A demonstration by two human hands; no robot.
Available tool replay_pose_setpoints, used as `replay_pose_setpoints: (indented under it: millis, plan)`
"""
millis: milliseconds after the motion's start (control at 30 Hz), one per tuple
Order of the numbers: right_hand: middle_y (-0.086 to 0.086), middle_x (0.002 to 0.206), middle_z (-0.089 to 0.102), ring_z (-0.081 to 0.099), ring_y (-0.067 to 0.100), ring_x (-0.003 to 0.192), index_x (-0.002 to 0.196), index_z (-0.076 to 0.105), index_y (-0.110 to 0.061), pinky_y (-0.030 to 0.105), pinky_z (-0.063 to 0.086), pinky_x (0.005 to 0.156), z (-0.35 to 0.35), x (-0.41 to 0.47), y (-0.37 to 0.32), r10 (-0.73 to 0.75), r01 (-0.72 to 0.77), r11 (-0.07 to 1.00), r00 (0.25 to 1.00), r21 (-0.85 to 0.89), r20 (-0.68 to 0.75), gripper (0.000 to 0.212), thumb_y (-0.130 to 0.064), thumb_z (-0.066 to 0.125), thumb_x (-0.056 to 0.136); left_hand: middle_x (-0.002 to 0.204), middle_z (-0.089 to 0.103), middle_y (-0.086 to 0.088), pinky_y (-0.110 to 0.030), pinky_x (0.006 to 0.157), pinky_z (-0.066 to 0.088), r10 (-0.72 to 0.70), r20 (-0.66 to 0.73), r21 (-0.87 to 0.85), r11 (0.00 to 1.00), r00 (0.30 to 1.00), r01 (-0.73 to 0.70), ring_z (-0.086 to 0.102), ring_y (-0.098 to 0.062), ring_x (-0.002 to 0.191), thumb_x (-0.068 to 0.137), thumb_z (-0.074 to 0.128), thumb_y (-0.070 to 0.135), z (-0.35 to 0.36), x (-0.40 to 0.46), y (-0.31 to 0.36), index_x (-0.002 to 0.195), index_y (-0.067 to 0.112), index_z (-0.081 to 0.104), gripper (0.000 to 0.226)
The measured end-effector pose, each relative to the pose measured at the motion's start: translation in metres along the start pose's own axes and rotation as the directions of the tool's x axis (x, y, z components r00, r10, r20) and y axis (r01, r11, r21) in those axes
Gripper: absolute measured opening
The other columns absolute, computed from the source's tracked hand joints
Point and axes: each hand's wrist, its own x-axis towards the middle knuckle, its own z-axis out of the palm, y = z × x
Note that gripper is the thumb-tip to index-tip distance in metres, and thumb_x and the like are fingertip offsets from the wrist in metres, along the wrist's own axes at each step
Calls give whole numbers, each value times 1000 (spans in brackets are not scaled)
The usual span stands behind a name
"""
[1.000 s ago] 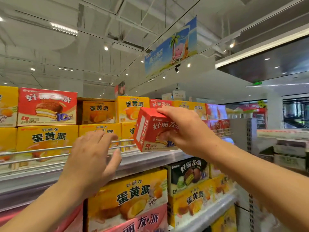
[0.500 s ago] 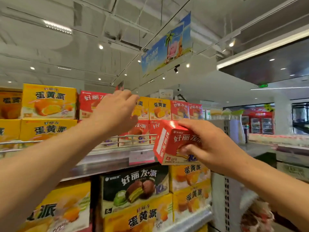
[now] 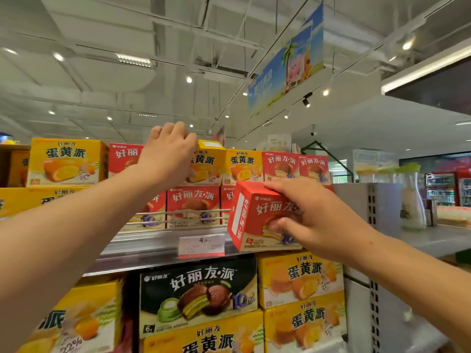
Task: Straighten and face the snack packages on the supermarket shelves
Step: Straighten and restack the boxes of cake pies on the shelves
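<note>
Red cardboard fills the centre right of the frame: our right hand (image 3: 316,217) grips a red pie box (image 3: 265,217), fingers over its top edge and thumb curled against the printed front. We hold it clear of the shelf, just in front of the top shelf's edge (image 3: 158,247) and tilted so one end panel turns toward us. That suits carrying it until a slot is ready, we judge, not placing it yet.

Our left hand (image 3: 168,151) reaches to the upper middle of the frame, fingers curled over the top of the stacked upper row, at the seam between a red box (image 3: 122,156) and a yellow box (image 3: 207,164). Whether it actually clamps a carton we cannot tell, as the back of the hand hides the fingertips. The likely reason for the reach is to shift or square that stack so the row shows flat fronts.

The wire rail (image 3: 178,215) in front of the lower row of red boxes keeps them from sliding off, so the held box would probably have to go in over it. A price tag (image 3: 201,244) sits on the shelf lip below.
</note>
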Motion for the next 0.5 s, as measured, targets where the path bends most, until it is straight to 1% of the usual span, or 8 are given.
replay_pose_setpoints:
  millis: [67,100,200,267,300,333,400,500]
  plan:
    - [-42,114,40,40,-14,111,136,34,-44,10,33,88,1,1,9,-7,7,1000,1000,11,-7,58,-57,50,81,130,46,-11,-45,107,29,6,15,-43,999,1000,-5,38,-30,128,73,81,39,-4,0,4,122,12,49,64]
    - [-37,117,41,41,-11,112,138,36,-41,12,34,90,1,1,13,-4,5,1000,1000,16,-17,60,-52,54,82,128,51,-9,-43,106,29,8,22,-64,998,1000,-7,43,-28,125,75,80,36,-6,-1,7,120,13,49,59]
    - [-27,120,44,42,-4,114,142,40,-32,19,38,94,-5,6,24,34,-33,999,998,31,-49,64,-33,67,84,108,61,-6,-40,86,40,-57,-41,-189,981,998,48,57,-28,99,80,76,31,-24,-6,7,115,13,47,49]
    - [-25,115,48,50,-1,107,141,42,-30,18,44,87,-14,19,29,56,-51,996,997,74,-61,63,-29,69,84,101,60,-6,-39,71,46,-164,-95,-366,923,982,119,57,-28,85,80,77,30,-46,-11,-1,115,14,47,49]
    - [-25,111,51,53,-1,102,140,44,-28,15,45,82,-19,28,30,59,-53,995,996,88,-69,61,-27,70,84,99,59,-3,-39,68,46,-208,-112,-443,886,972,139,56,-27,81,79,78,30,-58,-14,-7,115,15,46,50]
    - [-23,108,53,54,-1,98,139,45,-27,12,44,77,-24,40,29,57,-49,995,995,91,-84,59,-25,70,85,99,59,-1,-39,67,47,-232,-129,-488,861,964,142,55,-25,80,79,78,31,-69,-19,-14,116,18,46,51]
    - [-17,109,55,51,-1,97,138,48,-24,10,39,73,-29,67,24,36,-27,997,992,73,-119,57,-23,71,86,104,61,0,-41,74,48,-221,-149,-484,866,964,124,56,-25,87,78,78,30,-88,-30,-30,123,22,46,55]
    - [-9,115,61,52,6,101,136,50,-23,18,42,76,-27,109,8,-16,22,999,989,39,-144,54,-25,71,86,115,64,-5,-41,84,48,-186,-117,-396,910,976,125,58,-29,101,78,78,24,-106,-54,-56,133,22,48,62]
